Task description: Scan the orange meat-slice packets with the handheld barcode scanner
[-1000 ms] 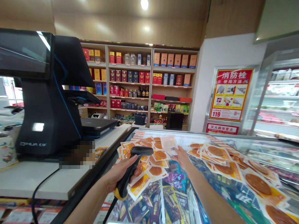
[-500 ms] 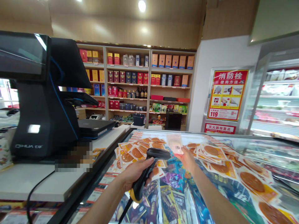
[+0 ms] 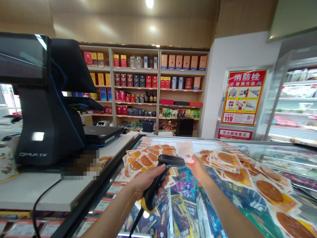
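My left hand (image 3: pixel 149 181) is wrapped round the grip of a black and yellow barcode scanner (image 3: pixel 170 160), its head pointing right. At the lower corner of a pale pink flat packet (image 3: pixel 184 150), my right hand (image 3: pixel 197 167) pinches with closed fingers. A small barcode shows on the packet's face, close to the scanner's front end. Both hands are above the glass top of a freezer chest (image 3: pixel 210 141). Flat packs with round brown patties lie on the glass in a left pile (image 3: pixel 145 160) and a right pile (image 3: pixel 226 158).
A black cash register (image 3: pixel 49 112) stands on the white counter (image 3: pixel 32 193) at left, with a cable hanging over the edge. Wrapped frozen goods (image 3: pixel 183 211) show through the glass. Shelves of boxed bottles (image 3: pixel 136 81) line the back wall, and a lit display cooler (image 3: pixel 299 102) is at right.
The scanner has moved slightly right and up, nearer the packet. The packet has turned a little, so its barcode shows more clearly. The view has shifted slightly.
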{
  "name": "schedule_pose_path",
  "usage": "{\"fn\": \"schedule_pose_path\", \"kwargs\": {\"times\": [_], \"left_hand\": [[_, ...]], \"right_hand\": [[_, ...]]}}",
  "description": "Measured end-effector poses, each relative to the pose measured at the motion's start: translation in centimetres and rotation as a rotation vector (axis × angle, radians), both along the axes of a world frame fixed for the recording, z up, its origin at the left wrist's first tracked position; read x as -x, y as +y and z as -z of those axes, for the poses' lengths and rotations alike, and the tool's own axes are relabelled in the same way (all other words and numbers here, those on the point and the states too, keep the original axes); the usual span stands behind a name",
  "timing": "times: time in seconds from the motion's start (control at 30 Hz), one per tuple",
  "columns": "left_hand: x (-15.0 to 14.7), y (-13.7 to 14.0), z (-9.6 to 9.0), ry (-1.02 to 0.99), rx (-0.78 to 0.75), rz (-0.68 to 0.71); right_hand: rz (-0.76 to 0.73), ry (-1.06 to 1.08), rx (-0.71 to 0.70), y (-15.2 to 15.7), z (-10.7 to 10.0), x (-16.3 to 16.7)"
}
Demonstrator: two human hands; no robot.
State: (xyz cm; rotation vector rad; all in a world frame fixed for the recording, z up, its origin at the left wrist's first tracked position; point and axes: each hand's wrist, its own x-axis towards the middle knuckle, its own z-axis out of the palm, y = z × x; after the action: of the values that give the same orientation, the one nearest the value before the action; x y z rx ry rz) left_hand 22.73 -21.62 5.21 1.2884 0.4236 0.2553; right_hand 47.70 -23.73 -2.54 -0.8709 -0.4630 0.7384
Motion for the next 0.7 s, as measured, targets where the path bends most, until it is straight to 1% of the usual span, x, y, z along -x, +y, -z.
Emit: {"fn": "schedule_pose_path", "kwargs": {"times": [0.17,0.3,0.47,0.6,0.7], "left_hand": [[-0.32,-0.05,0.08,-0.007,0.013,-0.012],[-0.42,0.07,0.17,-0.024,0.046,0.032],[-0.42,0.05,0.3,0.009,0.046,0.015],[-0.37,0.21,0.52,0.014,0.052,0.007],[-0.29,0.5,0.75,0.018,0.063,0.019]], "right_hand": [[0.018,0.009,-0.031,-0.26,-0.39,0.4],[0.01,0.021,-0.023,-0.52,-0.37,0.34],[0.083,0.044,-0.068,-0.38,0.19,0.23],[0.045,0.015,-0.08,-0.33,0.21,0.56],[0.002,0.004,-0.049,-0.33,-0.01,0.92]]}}
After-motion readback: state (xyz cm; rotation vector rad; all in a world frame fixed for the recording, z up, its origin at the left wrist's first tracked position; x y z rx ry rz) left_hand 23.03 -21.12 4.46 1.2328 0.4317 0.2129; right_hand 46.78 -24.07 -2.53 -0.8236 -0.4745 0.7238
